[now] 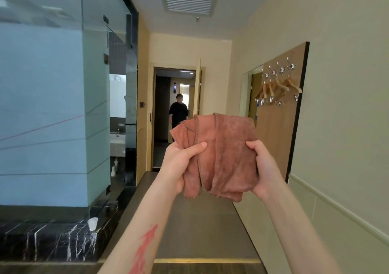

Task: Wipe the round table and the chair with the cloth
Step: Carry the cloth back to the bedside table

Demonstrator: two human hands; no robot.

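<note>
My left thumb (200, 147) presses across the front of the cloth (219, 147), the other fingers curled out of sight behind it, so my left hand (179, 164) is clamped on the cloth's left edge. My right hand (263, 168) pinches the opposite edge the same way, thumb in front, fingers hidden behind. Between the two grips the reddish-brown cloth hangs loosely bunched and folded, its longer run going top to bottom, rising above my thumbs and drooping below my palms. Both hands sit level with each other, neither nearer the work. The round table and the chair are nowhere in view; ahead of my fingers lies only a corridor with a glass partition (63, 84) to the left, a hanger rack (277, 84) on the right wall, and a person (178, 113) standing in the far doorway. I judge the wiping not yet begun; I must first turn towards the furniture.
</note>
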